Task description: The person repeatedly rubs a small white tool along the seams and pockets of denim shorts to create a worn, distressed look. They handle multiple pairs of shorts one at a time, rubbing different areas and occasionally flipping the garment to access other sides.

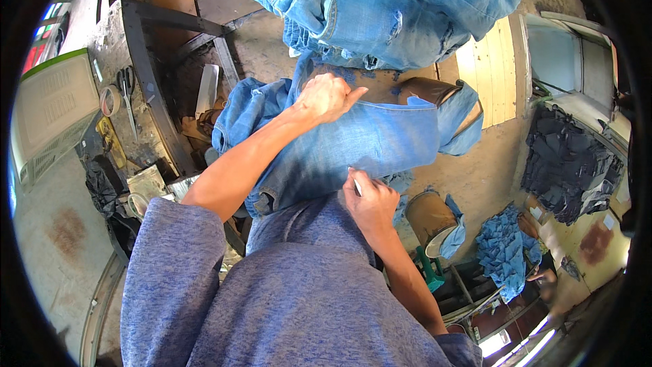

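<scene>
A pair of blue jeans (367, 139) lies stretched across in front of me, one leg reaching right over a brown rounded form (428, 90). At its far edge my left hand (331, 100) is closed on the denim, thumb pointing right; the curled fingers are partly hidden. My right hand (375, 205) is closed in a pinch at the near edge of the leg. A small white piece shows between its thumb and fingers, too little of it to name. Beyond the left hand rises a big heap of blue jeans (401, 17), some with torn patches.
Left, a worn bench (146, 115) carries black-handled scissors (127, 92) and a tape roll (109, 100). On the right are a brown cylinder (431, 217), a crumpled blue denim pile (504, 245) and a dark garment stack (567, 156). A green-handled object (429, 270) lies beside my right forearm.
</scene>
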Motion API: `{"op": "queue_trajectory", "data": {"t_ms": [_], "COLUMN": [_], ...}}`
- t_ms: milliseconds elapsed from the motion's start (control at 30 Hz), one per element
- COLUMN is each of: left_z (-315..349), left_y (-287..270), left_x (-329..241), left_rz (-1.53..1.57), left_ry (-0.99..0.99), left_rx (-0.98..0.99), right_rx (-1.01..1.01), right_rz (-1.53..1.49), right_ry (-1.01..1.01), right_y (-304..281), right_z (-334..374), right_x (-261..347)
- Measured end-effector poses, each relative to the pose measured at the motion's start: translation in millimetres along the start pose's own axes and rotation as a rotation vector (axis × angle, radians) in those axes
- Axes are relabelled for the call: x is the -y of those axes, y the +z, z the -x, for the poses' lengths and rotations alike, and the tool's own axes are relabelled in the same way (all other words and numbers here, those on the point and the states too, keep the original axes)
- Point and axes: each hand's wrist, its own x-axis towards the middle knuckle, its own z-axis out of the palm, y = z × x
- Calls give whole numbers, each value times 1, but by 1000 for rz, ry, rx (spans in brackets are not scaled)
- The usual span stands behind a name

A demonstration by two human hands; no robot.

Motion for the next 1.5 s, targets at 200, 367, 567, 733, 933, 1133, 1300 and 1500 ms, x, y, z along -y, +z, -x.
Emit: {"op": "queue_trajectory", "data": {"t_ms": [200,367,567,733,933,1133,1300,1500], "left_z": [2,2,2,2,3,3,3,4], "left_y": [1,3,2,7,11,5,3,4], "left_x": [-1,0,-1,1,3,0,-3,-4], "left_rz": [23,25,29,21,20,21,-10,6], "left_ry": [13,6,22,23,80,38,27,18], "left_rx": [-41,-62,-85,-103,-173,-91,-80,-112], "right_rx": [-63,11,-12,-70,124,-25,105,-28], "right_rz": [-36,100,-69,-46,88,-44,121,-112], "right_ry": [-62,-74,37,-61,17,-30,22,-2], "right_y": [22,11,9,18,7,14,6,18], "right_z": [-23,-19,-13,-22,-15,-21,-15,-18], "right_x": [-6,3,-2,-6,-2,-3,2,2]}}
